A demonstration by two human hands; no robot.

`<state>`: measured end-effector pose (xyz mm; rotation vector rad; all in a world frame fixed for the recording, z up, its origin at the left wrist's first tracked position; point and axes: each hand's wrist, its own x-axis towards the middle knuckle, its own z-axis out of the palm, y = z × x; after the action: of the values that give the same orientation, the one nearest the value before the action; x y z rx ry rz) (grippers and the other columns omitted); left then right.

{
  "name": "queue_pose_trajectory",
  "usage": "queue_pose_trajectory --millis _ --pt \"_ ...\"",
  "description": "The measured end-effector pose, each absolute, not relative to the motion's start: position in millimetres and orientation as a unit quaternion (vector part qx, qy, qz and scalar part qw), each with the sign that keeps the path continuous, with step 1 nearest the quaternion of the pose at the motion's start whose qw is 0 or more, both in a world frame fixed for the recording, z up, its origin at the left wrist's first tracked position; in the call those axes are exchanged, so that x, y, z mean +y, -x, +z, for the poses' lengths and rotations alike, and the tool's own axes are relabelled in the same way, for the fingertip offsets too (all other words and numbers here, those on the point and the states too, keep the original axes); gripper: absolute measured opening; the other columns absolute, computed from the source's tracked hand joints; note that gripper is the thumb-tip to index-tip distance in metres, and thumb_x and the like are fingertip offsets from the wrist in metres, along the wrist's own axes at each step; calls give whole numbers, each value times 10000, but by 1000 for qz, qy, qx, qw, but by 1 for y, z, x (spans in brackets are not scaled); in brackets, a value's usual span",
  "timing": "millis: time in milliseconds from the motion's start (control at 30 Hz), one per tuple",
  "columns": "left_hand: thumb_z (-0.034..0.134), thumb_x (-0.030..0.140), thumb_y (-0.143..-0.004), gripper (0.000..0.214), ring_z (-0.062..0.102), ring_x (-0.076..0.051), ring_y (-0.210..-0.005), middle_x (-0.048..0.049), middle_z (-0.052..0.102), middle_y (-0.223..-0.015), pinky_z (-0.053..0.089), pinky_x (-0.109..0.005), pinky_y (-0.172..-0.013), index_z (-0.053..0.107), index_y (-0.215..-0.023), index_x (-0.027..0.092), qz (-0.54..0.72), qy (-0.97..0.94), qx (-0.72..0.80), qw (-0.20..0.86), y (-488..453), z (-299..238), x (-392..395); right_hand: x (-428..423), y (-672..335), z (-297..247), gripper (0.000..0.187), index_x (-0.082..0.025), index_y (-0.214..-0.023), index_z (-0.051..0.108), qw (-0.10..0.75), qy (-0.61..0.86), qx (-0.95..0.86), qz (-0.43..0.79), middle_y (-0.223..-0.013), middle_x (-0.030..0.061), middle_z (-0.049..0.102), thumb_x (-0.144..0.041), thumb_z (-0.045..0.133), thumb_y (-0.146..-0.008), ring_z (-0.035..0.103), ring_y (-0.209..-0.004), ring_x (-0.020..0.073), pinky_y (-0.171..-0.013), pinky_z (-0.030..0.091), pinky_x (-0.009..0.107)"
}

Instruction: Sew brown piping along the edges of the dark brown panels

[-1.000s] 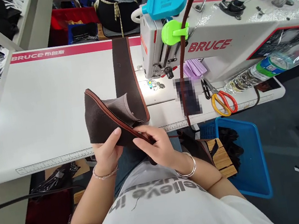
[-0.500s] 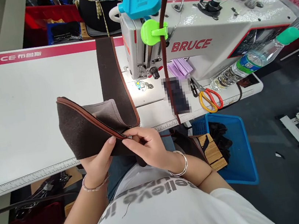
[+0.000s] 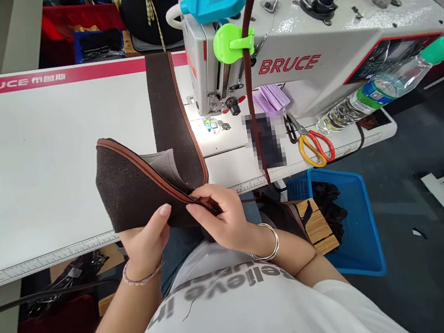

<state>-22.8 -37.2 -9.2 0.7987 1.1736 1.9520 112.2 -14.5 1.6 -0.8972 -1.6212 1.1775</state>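
Note:
A dark brown fabric piece (image 3: 130,187) with a red-brown strip (image 3: 145,166) along its edge, apparently a zipper, is folded over at the table's front edge. Its grey lining (image 3: 166,163) shows inside the fold, and a long flat section runs back beside the sewing machine (image 3: 291,41). My left hand (image 3: 148,243) grips the folded part from below, thumb on the outer face and fingers hidden behind the fabric. Thumb and index finger of my right hand (image 3: 224,215) pinch the strip at the fold's right end; a small metallic bit there is mostly covered.
Scissors (image 3: 314,145), a plastic bottle (image 3: 384,88) and purple papers (image 3: 270,99) lie right of the needle area. A brown strap (image 3: 252,101) hangs before the machine head. Below right stands a blue basket (image 3: 364,223). Another person (image 3: 150,11) is behind the table.
The folded fabric has shifted slightly right, and less grey lining shows. Both hands keep their hold, my right fingers slightly farther right. The whole view has moved a little.

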Motion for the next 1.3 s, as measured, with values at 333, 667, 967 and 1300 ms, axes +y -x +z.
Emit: queue_pose_trajectory --millis 333,667,967,1300 --pt "789 359 -730 486 567 -311 -1248 37 663 -1257 508 -462 -1078 642 -1193 370 708 -370 492 348 21 -11 -40 -16 -111 2 140 -216 -817 615 511 375 -631 447 -540 -59 494 -345 663 -842 409 -466 94 -467 391 251" --pt "833 250 -678 472 561 -322 -1256 -4 702 -1174 527 -487 -1060 690 -1122 322 703 -358 474 391 17 -8 -41 -17 -109 -5 179 -211 -812 622 531 412 -595 441 -599 -40 533 -379 683 -823 453 -523 99 -490 415 242" --pt "806 342 -704 545 557 -328 -1259 -22 694 -1198 517 -502 -1061 630 -1218 318 683 -366 509 376 17 -10 -40 -16 -107 -7 147 -216 -813 609 560 388 -599 420 -619 -38 546 -344 665 -856 463 -531 96 -489 416 240" --pt "759 291 -740 221 684 -265 -984 -5 723 -972 588 -469 -922 701 -944 229 599 -448 619 238 31 -12 -51 -4 -119 -5 292 -216 -1098 555 531 328 -691 364 -1097 84 636 -392 638 -881 583 -1076 224 -931 487 382"
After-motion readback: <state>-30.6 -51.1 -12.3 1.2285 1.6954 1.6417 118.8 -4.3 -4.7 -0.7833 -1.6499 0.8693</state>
